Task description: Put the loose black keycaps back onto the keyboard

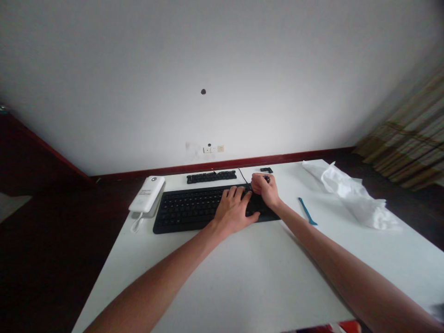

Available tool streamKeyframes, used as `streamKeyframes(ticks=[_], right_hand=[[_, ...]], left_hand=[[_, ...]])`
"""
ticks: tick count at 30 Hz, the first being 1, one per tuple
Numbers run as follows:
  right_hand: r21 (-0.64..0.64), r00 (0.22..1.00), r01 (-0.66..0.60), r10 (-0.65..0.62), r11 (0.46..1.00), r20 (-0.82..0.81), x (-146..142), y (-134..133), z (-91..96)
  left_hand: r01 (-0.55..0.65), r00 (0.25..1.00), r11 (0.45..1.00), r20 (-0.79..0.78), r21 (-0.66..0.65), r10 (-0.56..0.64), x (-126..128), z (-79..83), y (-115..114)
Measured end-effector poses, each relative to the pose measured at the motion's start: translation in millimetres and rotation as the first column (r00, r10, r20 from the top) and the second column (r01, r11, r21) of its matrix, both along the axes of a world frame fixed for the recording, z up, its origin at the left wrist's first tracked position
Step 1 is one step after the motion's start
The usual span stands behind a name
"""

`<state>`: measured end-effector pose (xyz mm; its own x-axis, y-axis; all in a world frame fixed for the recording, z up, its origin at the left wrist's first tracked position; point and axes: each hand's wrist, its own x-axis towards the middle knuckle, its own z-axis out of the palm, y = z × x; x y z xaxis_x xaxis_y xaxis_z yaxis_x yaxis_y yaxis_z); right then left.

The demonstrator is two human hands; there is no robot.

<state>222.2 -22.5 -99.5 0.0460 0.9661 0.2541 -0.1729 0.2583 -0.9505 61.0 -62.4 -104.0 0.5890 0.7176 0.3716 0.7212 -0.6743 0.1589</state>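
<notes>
A black keyboard point(194, 210) lies across the far part of the white table point(243, 277). My left hand point(236, 210) rests flat on its right half, fingers stretched out over the keys. My right hand point(265, 188) is closed at the keyboard's far right corner, pinching a small dark thing I cannot make out. A row of loose black keycaps point(211, 176) lies just behind the keyboard, and a smaller dark piece point(266, 170) sits behind my right hand.
A white power bank point(147, 194) with a cable lies left of the keyboard at the table edge. A blue pry tool point(307, 211) lies right of my right forearm. Crumpled white plastic point(350, 194) covers the far right corner. A wall stands behind.
</notes>
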Motion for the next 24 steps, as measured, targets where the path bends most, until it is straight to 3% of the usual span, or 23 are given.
streamKeyframes(ticks=[10, 16, 24], right_hand=[[-0.041, 0.998, 0.044, -0.046, 0.998, -0.040, 1.4, 3.3, -4.2], [-0.025, 0.998, -0.037, 0.038, 0.999, 0.053, 4.1, 3.4, -8.6], [-0.017, 0.991, -0.051, 0.053, 0.999, 0.123, 4.7, -1.3, -10.1]], left_hand=[[-0.005, 1.000, 1.000, -0.003, 0.008, 0.005, -0.3, -0.5, -0.5], [0.003, 1.000, 1.000, 0.004, 0.003, -0.003, -0.3, -0.4, -0.7], [0.005, 1.000, 1.000, 0.003, 0.005, -0.005, -0.7, 0.3, 0.2]])
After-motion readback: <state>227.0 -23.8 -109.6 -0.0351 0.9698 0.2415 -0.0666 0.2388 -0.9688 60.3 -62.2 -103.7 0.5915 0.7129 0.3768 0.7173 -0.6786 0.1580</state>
